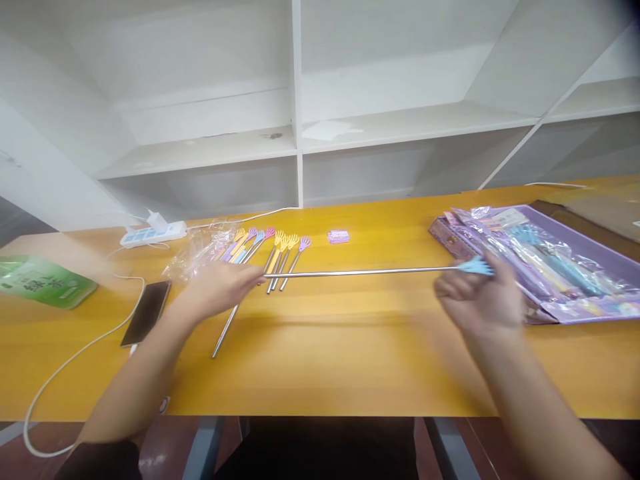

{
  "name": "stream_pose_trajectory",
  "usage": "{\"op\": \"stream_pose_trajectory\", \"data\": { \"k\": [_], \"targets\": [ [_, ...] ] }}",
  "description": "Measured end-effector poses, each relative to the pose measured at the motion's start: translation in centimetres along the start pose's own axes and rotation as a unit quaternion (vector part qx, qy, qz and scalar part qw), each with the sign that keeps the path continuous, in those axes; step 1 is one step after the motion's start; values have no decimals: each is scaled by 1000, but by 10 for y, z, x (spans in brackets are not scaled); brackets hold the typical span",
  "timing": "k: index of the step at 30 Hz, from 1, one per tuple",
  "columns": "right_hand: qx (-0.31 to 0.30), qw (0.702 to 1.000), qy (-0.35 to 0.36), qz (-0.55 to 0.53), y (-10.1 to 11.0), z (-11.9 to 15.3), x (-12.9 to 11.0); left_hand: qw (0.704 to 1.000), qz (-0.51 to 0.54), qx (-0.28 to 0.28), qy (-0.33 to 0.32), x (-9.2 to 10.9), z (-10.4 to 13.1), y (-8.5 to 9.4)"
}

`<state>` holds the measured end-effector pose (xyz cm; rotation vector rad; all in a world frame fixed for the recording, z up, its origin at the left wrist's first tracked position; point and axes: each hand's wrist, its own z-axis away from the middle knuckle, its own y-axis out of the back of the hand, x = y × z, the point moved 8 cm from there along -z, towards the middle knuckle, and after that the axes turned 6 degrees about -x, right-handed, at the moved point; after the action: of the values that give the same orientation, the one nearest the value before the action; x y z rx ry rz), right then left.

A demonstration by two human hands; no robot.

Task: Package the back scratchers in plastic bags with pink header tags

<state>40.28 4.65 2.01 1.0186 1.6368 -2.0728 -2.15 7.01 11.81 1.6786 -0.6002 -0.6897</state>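
A telescopic back scratcher is stretched out level above the table, its thin metal rod spanning both hands. My left hand is closed round its left end, hiding the handle. At the other end my right hand, slightly blurred, grips the light blue claw head. Just beyond my left hand lie several more back scratchers with yellow, purple, pink and blue claws. One has its rod extended toward the table's front edge.
On the right stands a purple box with several plastic-wrapped items. Small purple labels lie mid-table. At left are a phone, a white power strip, clear wrappers, a green package and a white cable. White shelves rise behind.
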Motion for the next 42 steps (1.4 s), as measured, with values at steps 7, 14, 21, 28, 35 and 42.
{"op": "stream_pose_trajectory", "data": {
  "k": [7, 14, 21, 28, 35, 42],
  "targets": [
    [-189, 972, -138, 18, -95, 74, 157, 997, 2, -52, -59, 98, -58, -56],
    [-280, 885, -75, 364, -78, 66, 143, 998, -13, -21, -59, 75, -39, -62],
    [-402, 519, 258, 709, -118, 78, 117, 998, -13, -30, -55, 75, -31, -65],
    [-450, 418, 290, 734, -135, 85, 127, 996, -21, 0, -85, 79, -28, -65],
    [-429, 389, 262, 772, -100, 59, 110, 996, -38, -36, -71, 50, -25, -66],
    [-275, 491, 176, 808, 40, -18, -21, 999, -42, -4, -2, -64, 46, -45]
  ]
}}
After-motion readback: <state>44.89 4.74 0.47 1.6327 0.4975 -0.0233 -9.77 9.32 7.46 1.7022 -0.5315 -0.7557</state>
